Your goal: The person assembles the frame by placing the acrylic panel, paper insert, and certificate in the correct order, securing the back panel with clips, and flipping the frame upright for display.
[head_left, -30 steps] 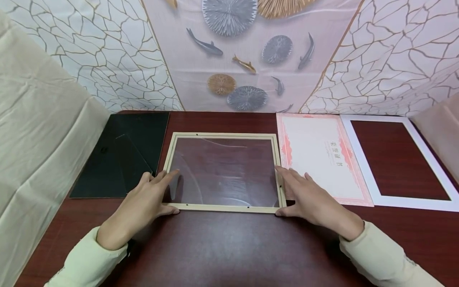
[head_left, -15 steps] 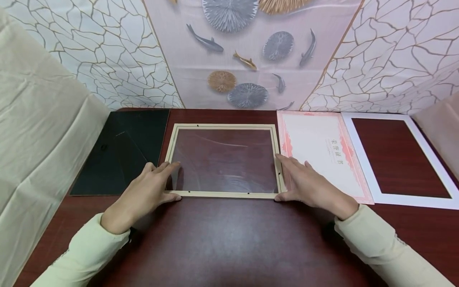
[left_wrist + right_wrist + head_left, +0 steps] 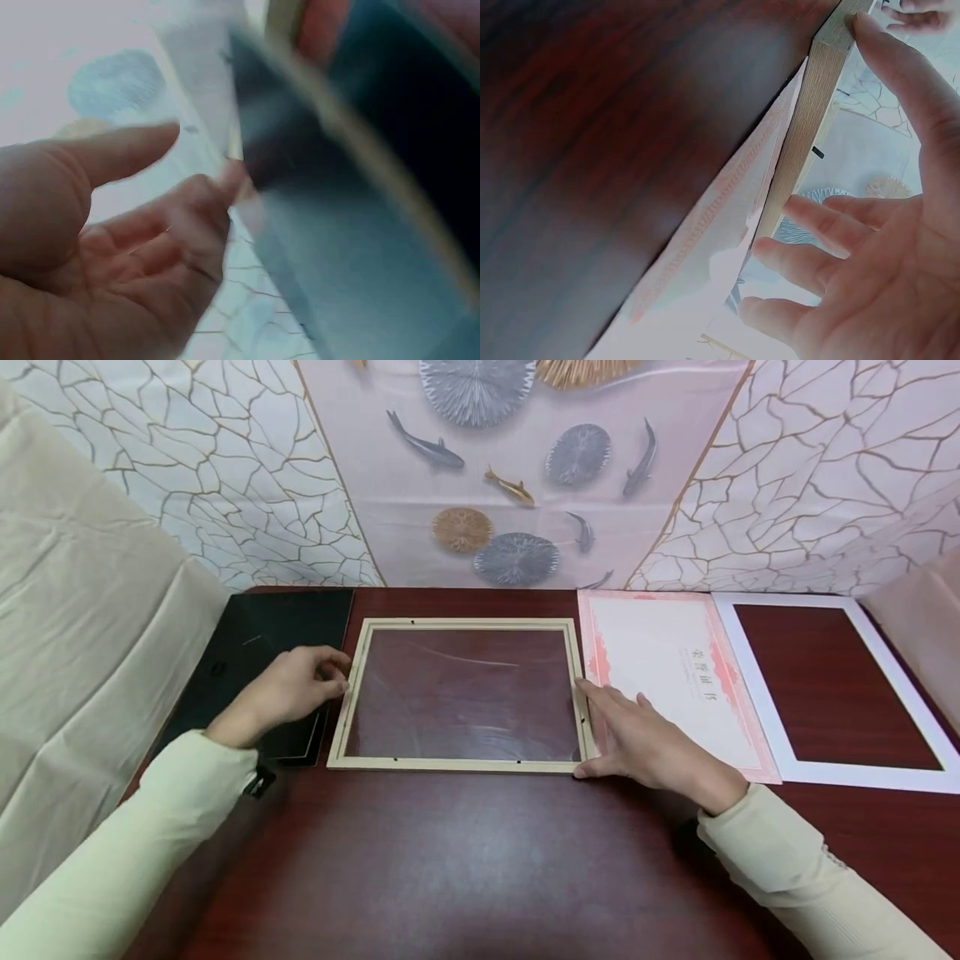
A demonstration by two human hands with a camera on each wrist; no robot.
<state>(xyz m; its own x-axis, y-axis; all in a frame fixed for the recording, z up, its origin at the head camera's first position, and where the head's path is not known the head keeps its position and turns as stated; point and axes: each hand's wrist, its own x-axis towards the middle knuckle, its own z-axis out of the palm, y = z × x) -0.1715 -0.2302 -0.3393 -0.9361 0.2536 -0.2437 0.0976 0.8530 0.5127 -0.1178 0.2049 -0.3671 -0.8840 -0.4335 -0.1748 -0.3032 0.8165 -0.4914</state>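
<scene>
A pale wooden picture frame (image 3: 450,765) with a clear pane (image 3: 465,693) lies on the dark red table. My right hand (image 3: 648,747) rests at its near right corner, thumb at the front edge and fingers along the right side. In the right wrist view, those fingers (image 3: 821,221) are spread against the wooden edge. My left hand (image 3: 296,685) is beside the frame's left rail, over the black backing board (image 3: 311,614), fingers loosely bent. The left wrist view, partly blurred, shows the left thumb (image 3: 139,150) apart from the fingers, nothing between them.
A certificate sheet (image 3: 645,652) with a pink border lies just right of the frame. Beyond it is a white mat (image 3: 870,778) with a rectangular opening. Patterned cloth (image 3: 517,485) hangs behind the table, and beige cloth (image 3: 90,635) stands at the left.
The frame has moved away from me, between the first two frames. My left hand has since come off its near left corner and moved up and left; the right hand stays at its corner.
</scene>
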